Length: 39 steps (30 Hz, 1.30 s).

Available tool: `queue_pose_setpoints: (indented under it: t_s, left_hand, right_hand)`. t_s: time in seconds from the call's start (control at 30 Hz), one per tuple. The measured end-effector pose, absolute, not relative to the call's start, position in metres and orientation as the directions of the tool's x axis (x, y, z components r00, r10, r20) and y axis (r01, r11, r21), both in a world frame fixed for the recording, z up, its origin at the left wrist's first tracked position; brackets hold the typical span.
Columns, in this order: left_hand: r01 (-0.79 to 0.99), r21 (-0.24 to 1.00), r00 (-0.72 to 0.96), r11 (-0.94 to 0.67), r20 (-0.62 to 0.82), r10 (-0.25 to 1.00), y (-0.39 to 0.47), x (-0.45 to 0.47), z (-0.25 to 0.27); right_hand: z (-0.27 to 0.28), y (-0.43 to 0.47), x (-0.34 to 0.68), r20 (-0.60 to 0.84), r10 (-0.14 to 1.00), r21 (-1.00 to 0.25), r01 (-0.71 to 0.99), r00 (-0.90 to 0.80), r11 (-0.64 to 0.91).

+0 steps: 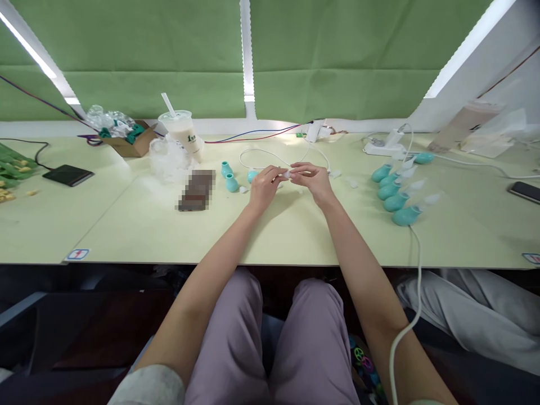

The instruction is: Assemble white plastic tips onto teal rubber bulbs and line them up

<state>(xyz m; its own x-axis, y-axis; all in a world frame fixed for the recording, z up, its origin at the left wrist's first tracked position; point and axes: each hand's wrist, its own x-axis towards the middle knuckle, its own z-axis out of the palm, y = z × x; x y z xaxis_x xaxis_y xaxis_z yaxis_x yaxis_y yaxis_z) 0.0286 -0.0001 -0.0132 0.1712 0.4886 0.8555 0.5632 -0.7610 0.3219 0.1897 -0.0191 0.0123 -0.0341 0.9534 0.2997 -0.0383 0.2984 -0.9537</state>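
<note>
My left hand [265,187] and my right hand [313,180] meet above the table, fingertips pinched together on a small white piece [287,175]. Its exact kind is too small to make out. A thin dark thing shows at my left fingers; I cannot tell what it is. Just left of my left hand lies a turquoise vase-shaped piece [252,176], partly hidden. Two more, a turquoise piece [226,169] and another turquoise piece [231,183], stand upright farther left. Loose white bits, such as a white petal-like piece [353,184], lie around my hands.
At right, several turquoise vase shapes [406,216] lie in a row with translucent white tips. Behind them sits a power strip [382,148] with a white cable. Leftward are a drink cup [182,132], a plastic bag [169,160], a cardboard box [130,145] and a black phone-like device [68,175].
</note>
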Motion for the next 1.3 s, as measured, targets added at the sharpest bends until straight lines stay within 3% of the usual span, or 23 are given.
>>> queue_pose_setpoints:
  t_s: [0.27, 0.6, 0.83, 1.3]
  left_hand:
    - [0.577, 0.259, 0.219, -0.775, 0.864, 0.452, -0.001, 0.027, -0.014]
    - [0.54, 0.162, 0.294, -0.826, 0.883, 0.365, -0.003, 0.029, -0.017]
    - [0.544, 0.221, 0.261, -0.81, 0.872, 0.413, -0.005, 0.029, -0.015]
    - [0.553, 0.175, 0.283, -0.815, 0.88, 0.381, -0.004, 0.027, -0.015]
  right_hand:
    - [0.011, -0.019, 0.19, 0.262, 0.963, -0.963, -0.08, -0.062, 0.257]
    - [0.009, -0.019, 0.199, 0.088, 0.964, -0.981, -0.191, -0.253, 0.039]
    - [0.005, -0.016, 0.198, 0.079, 0.976, -0.974, -0.225, -0.203, 0.032]
    - [0.007, -0.018, 0.198, 0.071, 0.98, -0.972, -0.235, -0.186, 0.026]
